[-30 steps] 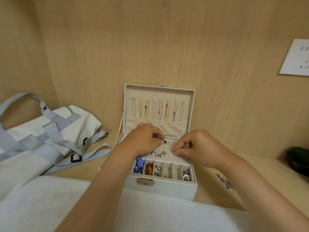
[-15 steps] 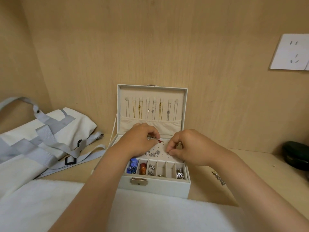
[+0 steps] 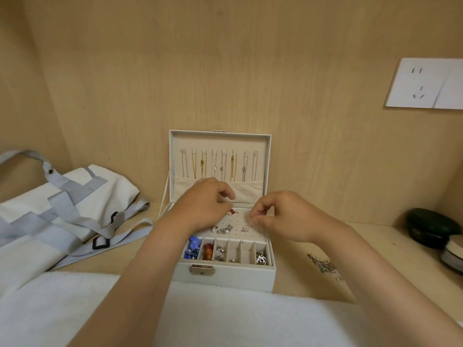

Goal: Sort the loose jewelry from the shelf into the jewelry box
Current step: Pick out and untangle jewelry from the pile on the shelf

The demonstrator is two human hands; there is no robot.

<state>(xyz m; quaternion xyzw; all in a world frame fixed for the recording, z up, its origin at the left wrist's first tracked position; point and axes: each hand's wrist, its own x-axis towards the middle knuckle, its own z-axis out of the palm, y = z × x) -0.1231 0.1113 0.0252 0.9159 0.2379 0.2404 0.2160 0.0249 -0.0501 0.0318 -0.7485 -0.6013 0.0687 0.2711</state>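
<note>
A white jewelry box (image 3: 225, 279) stands open on the wooden shelf, with several chains hanging inside its lid (image 3: 220, 139). My left hand (image 3: 200, 209) hovers over the perforated earring panel, its fingertips pinched on a small red earring (image 3: 231, 212). My right hand (image 3: 288, 219) is above the panel's right side with thumb and forefinger pinched together; whatever lies between them is too small to see. Silver earrings (image 3: 223, 229) sit in the panel. The front compartments hold a blue piece (image 3: 192, 247), an orange bead (image 3: 208, 251) and silver pieces. Loose silver jewelry (image 3: 323, 265) lies on the shelf right of the box.
A white and grey canvas bag (image 3: 62, 209) lies at the left with its straps reaching toward the box. A white towel (image 3: 225, 316) covers the front edge. A dark oval case (image 3: 431, 229) and a round tin (image 3: 453, 256) stand far right. A wall socket (image 3: 426, 83) is upper right.
Both hands stay over the earring panel. The right hand's pinched fingers have drawn slightly away from the left hand and the red earring. The camera has shifted a little.
</note>
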